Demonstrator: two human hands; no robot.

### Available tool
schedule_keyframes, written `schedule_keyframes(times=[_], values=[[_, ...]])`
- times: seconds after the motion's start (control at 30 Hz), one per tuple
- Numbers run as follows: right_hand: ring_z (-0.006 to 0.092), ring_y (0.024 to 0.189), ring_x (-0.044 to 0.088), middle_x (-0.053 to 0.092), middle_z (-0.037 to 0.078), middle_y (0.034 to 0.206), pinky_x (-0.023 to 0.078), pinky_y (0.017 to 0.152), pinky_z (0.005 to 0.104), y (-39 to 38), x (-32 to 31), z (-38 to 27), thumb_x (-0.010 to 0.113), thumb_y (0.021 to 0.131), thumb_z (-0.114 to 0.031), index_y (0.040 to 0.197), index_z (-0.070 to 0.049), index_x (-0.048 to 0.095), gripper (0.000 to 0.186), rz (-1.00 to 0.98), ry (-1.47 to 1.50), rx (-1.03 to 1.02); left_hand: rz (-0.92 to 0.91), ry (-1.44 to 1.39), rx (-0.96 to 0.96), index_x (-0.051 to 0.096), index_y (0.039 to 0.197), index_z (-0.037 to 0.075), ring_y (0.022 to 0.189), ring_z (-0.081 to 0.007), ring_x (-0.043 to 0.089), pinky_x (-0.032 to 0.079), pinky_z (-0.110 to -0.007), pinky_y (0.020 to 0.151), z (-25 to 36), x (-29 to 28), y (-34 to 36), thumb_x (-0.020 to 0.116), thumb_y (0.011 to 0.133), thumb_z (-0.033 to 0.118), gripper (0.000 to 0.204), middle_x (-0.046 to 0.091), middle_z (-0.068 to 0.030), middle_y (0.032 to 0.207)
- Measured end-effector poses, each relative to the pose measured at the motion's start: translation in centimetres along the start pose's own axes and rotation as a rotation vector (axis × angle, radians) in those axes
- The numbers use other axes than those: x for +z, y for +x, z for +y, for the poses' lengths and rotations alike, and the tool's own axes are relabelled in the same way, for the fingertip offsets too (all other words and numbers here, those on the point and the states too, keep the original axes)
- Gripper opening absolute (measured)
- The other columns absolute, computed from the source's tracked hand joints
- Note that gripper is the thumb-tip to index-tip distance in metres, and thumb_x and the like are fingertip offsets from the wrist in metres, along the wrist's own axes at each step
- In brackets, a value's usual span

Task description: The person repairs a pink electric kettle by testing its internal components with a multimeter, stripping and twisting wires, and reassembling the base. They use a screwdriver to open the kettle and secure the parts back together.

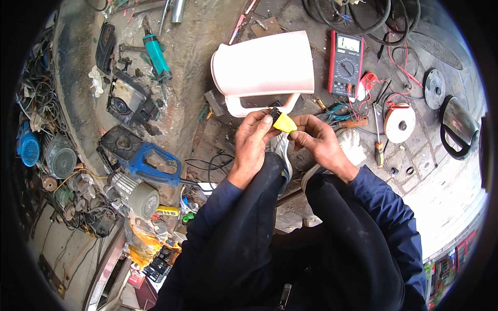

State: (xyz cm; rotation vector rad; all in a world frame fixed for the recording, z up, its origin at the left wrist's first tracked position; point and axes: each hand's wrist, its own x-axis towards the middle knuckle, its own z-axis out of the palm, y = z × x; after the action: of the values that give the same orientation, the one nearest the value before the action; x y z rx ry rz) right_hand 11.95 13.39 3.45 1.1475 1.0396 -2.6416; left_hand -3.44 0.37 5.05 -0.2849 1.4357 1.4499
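Observation:
In the head view my left hand (251, 145) pinches a small black part (275, 112) joined to or touching a bright yellow piece (285, 123). My right hand (319, 142) grips the lower corner of that yellow piece between thumb and fingers. Just beyond both hands a pale pink jug (262, 62) lies on its side, its handle toward me. To its right are a red-cased multimeter (346, 65) with leads, a round white base (399, 123) and a screwdriver (378, 155). My knees are directly below my hands.
A blue-handled power tool (148, 163), a teal tool (157, 57), metal motors (60, 155) and tangled wire crowd the left. Black hoses (394, 23) lie at the top right. A dark kettle (457, 127) and a grey disc (434, 88) sit at the far right on paving.

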Motion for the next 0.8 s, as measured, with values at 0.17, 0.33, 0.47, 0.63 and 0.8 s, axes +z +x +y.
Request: schedule_keyframes(times=[0.17,0.33,0.47,0.63,0.8], values=[[0.011,0.083,0.064,0.07,0.007,0.099,0.054,0.073,0.0265,-0.1,0.2,-0.2,0.07,0.102,-0.01,0.126,0.004,0.059,0.03,0.026,-0.013,0.012,-0.023,0.002,-0.004,0.061,0.121,0.0,0.11,-0.0205,0.07,0.058,-0.039,0.098,0.0,-0.1,0.0,0.062,0.107,0.014,0.02,0.071,-0.0122,0.121],[0.0111,0.087,0.065,0.07,0.007,0.099,0.055,0.077,0.027,-0.4,0.7,0.1,0.071,0.101,-0.008,0.12,0.003,0.058,0.025,0.064,-0.046,-0.023,-0.065,-0.017,0.013,0.062,0.124,0.001,0.113,-0.0214,0.069,0.057,-0.042,0.1,0.0,-0.2,-0.1,0.063,0.106,0.015,0.022,0.07,-0.012,0.122],[0.0113,0.094,0.067,0.07,0.007,0.101,0.055,0.084,0.0283,-0.6,0.8,0.3,0.071,0.099,-0.004,0.119,0.002,0.057,0.025,0.079,-0.092,-0.085,-0.09,-0.084,-0.024,0.063,0.128,0.004,0.115,-0.0218,0.068,0.055,-0.043,0.102,-0.1,-0.3,-0.2,0.064,0.106,0.015,0.024,0.07,-0.0099,0.124],[0.0116,0.096,0.066,0.069,0.006,0.1,0.055,0.086,0.0286,-0.7,0.4,0.7,0.071,0.099,-0.002,0.115,0.001,0.057,0.022,0.042,-0.001,-0.046,-0.113,-0.119,-0.042,0.064,0.127,0.005,0.116,-0.0207,0.067,0.055,-0.042,0.102,-0.3,-0.5,-0.2,0.064,0.106,0.015,0.023,0.07,-0.0078,0.123],[0.0102,0.09,0.063,0.066,0.003,0.094,0.052,0.08,0.0276,-0.8,-0.4,1.6,0.076,0.092,-0.001,0.105,-0.001,0.058,0.022,0.003,-0.04,0.025,-0.121,-0.097,-0.015,0.066,0.122,0.004,0.111,-0.0184,0.067,0.053,-0.039,0.102,-0.5,-0.7,0.0,0.065,0.105,0.011,0.019,0.07,-0.007,0.121]])
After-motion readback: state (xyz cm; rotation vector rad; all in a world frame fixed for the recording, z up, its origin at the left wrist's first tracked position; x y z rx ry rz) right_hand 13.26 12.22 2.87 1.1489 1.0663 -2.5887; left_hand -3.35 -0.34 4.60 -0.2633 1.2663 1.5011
